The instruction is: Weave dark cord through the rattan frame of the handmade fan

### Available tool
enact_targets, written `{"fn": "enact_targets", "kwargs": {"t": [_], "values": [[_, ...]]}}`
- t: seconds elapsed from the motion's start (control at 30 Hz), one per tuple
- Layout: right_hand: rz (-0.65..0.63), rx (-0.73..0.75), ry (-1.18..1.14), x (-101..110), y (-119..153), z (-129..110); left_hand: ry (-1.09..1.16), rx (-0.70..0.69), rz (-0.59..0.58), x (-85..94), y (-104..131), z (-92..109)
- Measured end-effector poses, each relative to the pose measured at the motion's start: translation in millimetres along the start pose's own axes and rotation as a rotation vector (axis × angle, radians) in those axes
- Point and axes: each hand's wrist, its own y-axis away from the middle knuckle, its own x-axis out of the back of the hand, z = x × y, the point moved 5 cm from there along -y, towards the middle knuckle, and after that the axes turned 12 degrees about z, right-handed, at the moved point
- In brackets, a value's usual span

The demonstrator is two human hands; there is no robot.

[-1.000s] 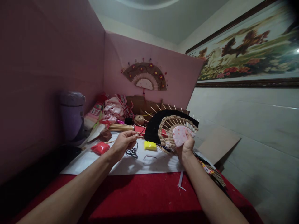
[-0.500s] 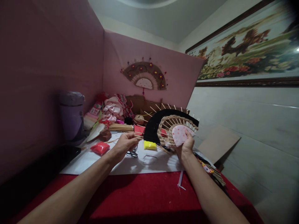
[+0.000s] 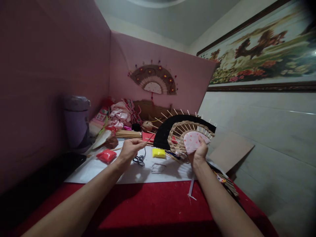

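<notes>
My right hand grips a fan-shaped craft piece by its pink spotted centre, thumb on top. The fan has a black cloth band, a braided tan cord border and thin sticks jutting past its outer edge. My left hand is closed in a pinch just off the fan's left end, close to the stick ends there. What it pinches is too small to make out. Below its fingers lies a loose coil of black cord, one strand rising toward the fingertips.
A yellow packet and a red packet lie on white paper over a red cloth. Behind are a stick bundle, a twine ball and pink fabric. A purple flask stands left.
The fan and my right hand have shifted slightly right. My left hand has drawn a little left, so a gap shows between its fingers and the black band.
</notes>
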Motion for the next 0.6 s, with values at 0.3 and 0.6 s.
{"fn": "enact_targets", "kwargs": {"t": [0.3,0.6], "values": [[-0.031,0.055,0.01,0.3,1.2,1.3,-0.38,-0.596,0.069,-5.4,21.4,26.2],[0.006,0.022,-0.004,0.2,7.8,3.0,-0.26,-0.435,0.013,-12.4,22.2,15.3]]}}
